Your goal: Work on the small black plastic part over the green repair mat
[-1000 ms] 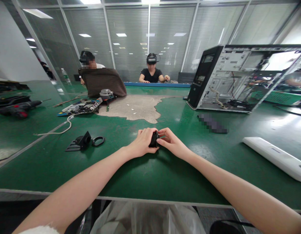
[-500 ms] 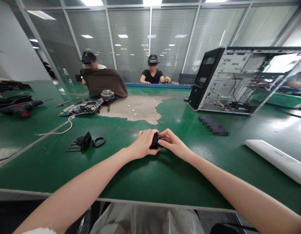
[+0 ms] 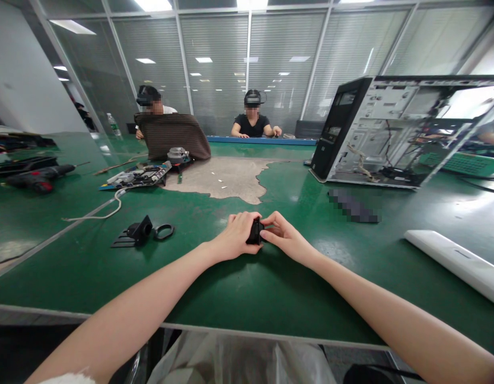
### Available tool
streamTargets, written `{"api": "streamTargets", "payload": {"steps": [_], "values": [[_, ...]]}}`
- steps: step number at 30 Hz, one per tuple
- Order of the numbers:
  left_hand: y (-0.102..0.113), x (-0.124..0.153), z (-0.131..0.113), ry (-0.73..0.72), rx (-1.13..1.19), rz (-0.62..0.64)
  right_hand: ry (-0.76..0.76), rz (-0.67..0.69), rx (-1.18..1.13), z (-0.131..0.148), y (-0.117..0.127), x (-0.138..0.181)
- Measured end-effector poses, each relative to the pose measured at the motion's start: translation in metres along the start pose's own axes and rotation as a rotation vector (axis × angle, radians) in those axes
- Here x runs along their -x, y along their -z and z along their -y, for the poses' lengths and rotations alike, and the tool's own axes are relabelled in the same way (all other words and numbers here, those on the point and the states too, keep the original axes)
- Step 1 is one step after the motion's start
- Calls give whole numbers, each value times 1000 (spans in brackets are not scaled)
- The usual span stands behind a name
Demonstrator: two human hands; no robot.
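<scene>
We see only a sliver of the small black plastic part (image 3: 254, 232); our left hand (image 3: 234, 237) and right hand (image 3: 284, 238) cover most of it, so we cannot tell its shape. The long white plastic panel (image 3: 454, 261) runs off the right edge. A dark flat object (image 3: 353, 207) on the green table (image 3: 239, 290) is blurred beyond recognition.

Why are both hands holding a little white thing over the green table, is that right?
Not quite: the little thing is black, not white, as the head view shows. The left hand and right hand do both hold it over the green table.
</scene>
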State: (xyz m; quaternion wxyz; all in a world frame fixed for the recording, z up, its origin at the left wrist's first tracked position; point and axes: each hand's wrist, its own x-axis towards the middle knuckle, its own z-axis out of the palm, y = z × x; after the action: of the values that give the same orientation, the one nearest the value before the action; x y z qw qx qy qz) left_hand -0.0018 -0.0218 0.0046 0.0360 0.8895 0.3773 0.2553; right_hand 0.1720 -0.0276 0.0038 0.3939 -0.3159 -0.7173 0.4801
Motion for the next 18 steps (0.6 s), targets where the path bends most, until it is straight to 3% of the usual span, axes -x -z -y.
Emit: {"api": "streamTargets", "payload": {"steps": [5, 12, 18], "values": [[1, -1, 1, 1, 7, -2, -29, -41, 26, -3, -2, -4], [2, -1, 2, -7, 3, -1, 24, 54, -56, -3, 1, 0], [0, -1, 3, -4, 5, -8, 31, -17, -7, -4, -2, -3]]}}
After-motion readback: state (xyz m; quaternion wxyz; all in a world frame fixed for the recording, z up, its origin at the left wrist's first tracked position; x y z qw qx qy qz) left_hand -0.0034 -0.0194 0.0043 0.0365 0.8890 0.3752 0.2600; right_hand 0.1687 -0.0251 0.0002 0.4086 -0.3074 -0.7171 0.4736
